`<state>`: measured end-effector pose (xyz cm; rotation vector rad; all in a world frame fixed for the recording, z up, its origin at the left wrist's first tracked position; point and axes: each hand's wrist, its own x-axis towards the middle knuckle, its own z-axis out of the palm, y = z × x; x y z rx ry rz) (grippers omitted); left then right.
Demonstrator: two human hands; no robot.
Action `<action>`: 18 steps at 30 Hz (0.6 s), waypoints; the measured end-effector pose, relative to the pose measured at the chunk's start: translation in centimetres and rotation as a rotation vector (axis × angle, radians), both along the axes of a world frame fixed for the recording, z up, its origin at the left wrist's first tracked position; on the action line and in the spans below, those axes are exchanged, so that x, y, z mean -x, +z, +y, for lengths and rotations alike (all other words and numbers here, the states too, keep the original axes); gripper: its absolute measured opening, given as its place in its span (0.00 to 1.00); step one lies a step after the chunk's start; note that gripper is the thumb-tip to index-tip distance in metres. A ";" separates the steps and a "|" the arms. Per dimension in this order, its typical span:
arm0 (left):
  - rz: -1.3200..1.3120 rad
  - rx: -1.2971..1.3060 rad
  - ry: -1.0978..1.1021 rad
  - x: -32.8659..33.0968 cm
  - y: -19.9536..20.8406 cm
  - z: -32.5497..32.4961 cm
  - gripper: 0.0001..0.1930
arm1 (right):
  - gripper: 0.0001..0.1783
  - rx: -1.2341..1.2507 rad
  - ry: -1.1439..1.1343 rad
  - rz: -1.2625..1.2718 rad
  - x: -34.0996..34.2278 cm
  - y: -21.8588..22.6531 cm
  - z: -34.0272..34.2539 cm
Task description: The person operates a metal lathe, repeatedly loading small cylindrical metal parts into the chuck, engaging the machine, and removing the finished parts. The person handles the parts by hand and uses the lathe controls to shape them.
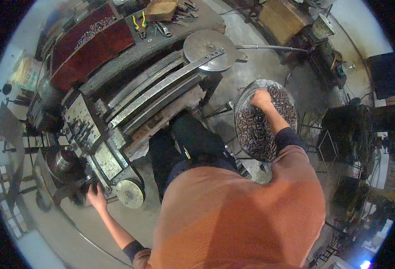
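My right hand [261,98] reaches into the far left part of a wide oval metal basin [241,99]. A heap of small metal cylinders [256,134] fills much of the basin. The fingers are curled down, and whatever is in them is hidden. My left hand [97,198] is at the near left side of a metal machine, next to a round grey disc [130,194]. Its fingers close toward a dark part there, too small and dark to name. Across the machine runs a long steel lever bar [161,92], joined to a large round plate [210,50].
Beyond the machine, a dark red tray [94,47] holds small metal pieces. Yellow-handled pliers [140,27], a wrench [163,29] and an open cardboard box [160,10] lie on the bench. A bucket [323,27] stands at the far right. My legs are between machine and basin.
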<state>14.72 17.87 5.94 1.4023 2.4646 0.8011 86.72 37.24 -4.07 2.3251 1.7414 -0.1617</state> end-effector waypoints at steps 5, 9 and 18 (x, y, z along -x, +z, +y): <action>0.055 0.023 -0.089 0.4 0.2 0.5 0.13 | 0.23 -0.014 -0.101 0.146 -0.5 0.1 0.3; -0.120 0.144 -0.115 -2.0 5.4 -0.4 0.13 | 0.19 -0.217 -0.020 0.480 1.9 4.2 -0.2; 0.130 -0.144 -0.277 -10.5 14.2 5.1 0.14 | 0.21 -0.423 1.064 1.012 28.3 19.1 -0.9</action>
